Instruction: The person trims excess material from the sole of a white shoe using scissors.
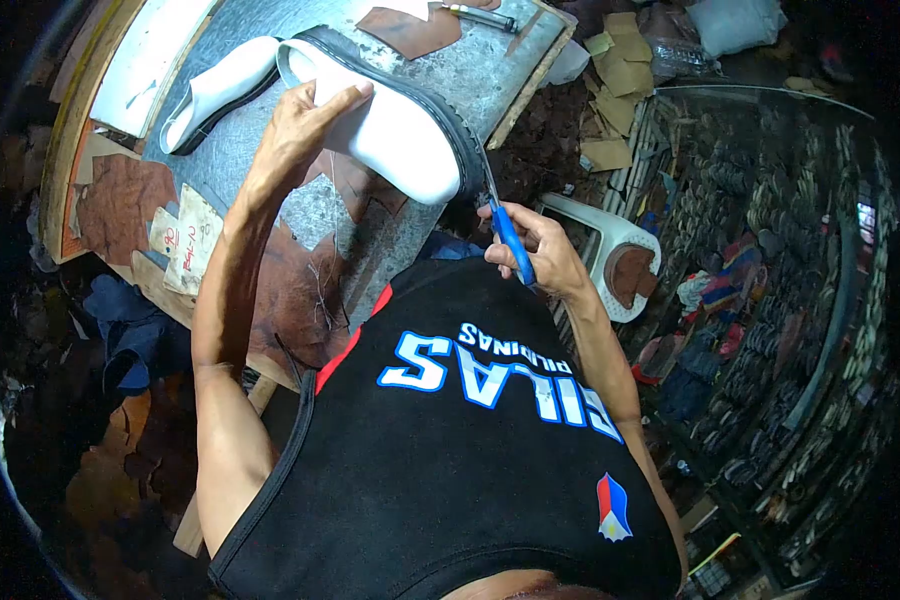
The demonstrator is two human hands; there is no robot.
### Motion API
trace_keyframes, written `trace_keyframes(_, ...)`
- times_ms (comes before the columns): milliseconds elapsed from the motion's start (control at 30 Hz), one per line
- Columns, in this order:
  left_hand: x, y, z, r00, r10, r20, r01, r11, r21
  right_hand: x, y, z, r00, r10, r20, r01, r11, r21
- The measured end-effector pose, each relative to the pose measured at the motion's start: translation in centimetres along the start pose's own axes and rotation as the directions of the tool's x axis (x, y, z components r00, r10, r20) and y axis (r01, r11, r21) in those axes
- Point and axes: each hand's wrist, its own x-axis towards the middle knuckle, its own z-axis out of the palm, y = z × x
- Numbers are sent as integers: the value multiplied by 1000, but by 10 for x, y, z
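Note:
My left hand is closed round the opening end of a white shoe with a black ridged sole, holding it over the work table with its toe tilted down to the right. In my right hand is a pair of blue-handled scissors. Their thin metal blades point up along the edge of the sole near the toe. A second white shoe lies on the table just left of my left hand, its black sole turned toward me.
Brown leather scraps and a marked pattern card lie on the metal-topped table. A dark-handled tool is at its far edge. Right of me are a white plastic stool and a rack packed with many items.

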Motion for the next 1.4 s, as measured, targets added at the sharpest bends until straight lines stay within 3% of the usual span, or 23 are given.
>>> trace_keyframes(367,-2,1,-3,999,40,32,-42,998,49,-10,9,5,995,51,-89,-50,999,5)
trace_keyframes(467,-4,7,-1,998,46,39,-48,998,50,-13,7,4,996,70,-48,-65,994,87)
trace_keyframes(633,-3,6,-2,997,57,55,-60,996,67,-13,3,6,1000,-22,-1,22,999,30)
trace_keyframes(867,-4,12,1,994,94,58,-102,982,159,-10,-6,7,1000,8,-5,-8,1000,-24)
trace_keyframes(1200,-2,16,-2,993,96,73,-112,961,253,-11,7,11,996,-22,-84,25,999,36)
trace_keyframes(1400,-1,6,-1,986,157,61,-167,964,208,-15,8,11,995,7,-99,-6,1000,15)
